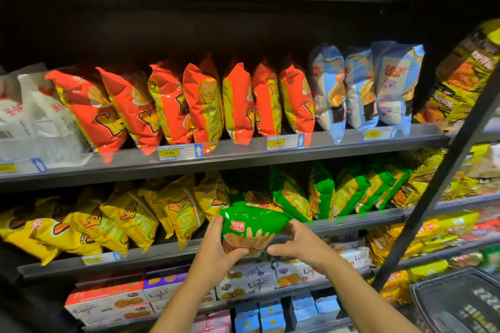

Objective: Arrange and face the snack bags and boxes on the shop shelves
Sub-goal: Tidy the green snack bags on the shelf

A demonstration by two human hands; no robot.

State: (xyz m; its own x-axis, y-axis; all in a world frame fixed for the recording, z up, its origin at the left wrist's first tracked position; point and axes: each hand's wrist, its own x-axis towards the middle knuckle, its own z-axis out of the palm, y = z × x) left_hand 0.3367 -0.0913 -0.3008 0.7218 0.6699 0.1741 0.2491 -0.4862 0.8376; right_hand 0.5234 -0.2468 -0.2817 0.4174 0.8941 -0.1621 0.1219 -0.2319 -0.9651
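price label [180,153]: yellow 3.00, blue arrow | black post [438,184]: slanting, right | dark basket [457,303]: lower right corner

The snack bag [251,227] sits between left hand [216,247] and right hand [300,243], before shelf [351,221].

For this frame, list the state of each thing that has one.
green bag: held up, front showing
left hand: grips the bag's left side
right hand: grips its right side
red bags: standing, mostly edge-on
yellow bags: leaning, untidy
shelved green bags: standing, edge-on
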